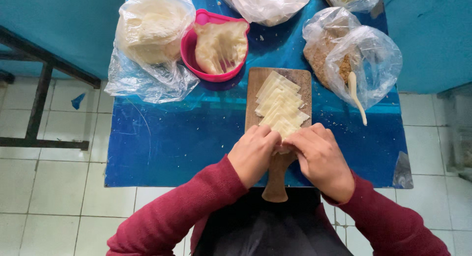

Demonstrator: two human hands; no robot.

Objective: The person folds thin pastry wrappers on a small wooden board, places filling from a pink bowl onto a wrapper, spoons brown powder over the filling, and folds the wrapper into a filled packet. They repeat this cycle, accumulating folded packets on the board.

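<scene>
We see our left hand (253,154) and right hand (320,156) curled together, pinching a pale dough wrapper (282,149) between the fingertips. Just beyond them, square wrappers (279,104) overlap on a wooden paddle board (255,89) on the blue surface (172,138).

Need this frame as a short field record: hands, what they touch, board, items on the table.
left hand: fingers curled on the nearest dough wrapper, at the near end of the board
right hand: pinching the same wrapper from the other side
wooden board: paddle-shaped, handle toward the person
wrapper stack: pale squares fanned along the board
pink bowl: holds a dough lump
bag of brown filling: open, white spoon inside
blue table: also bears clear plastic bags of pale dough
</scene>
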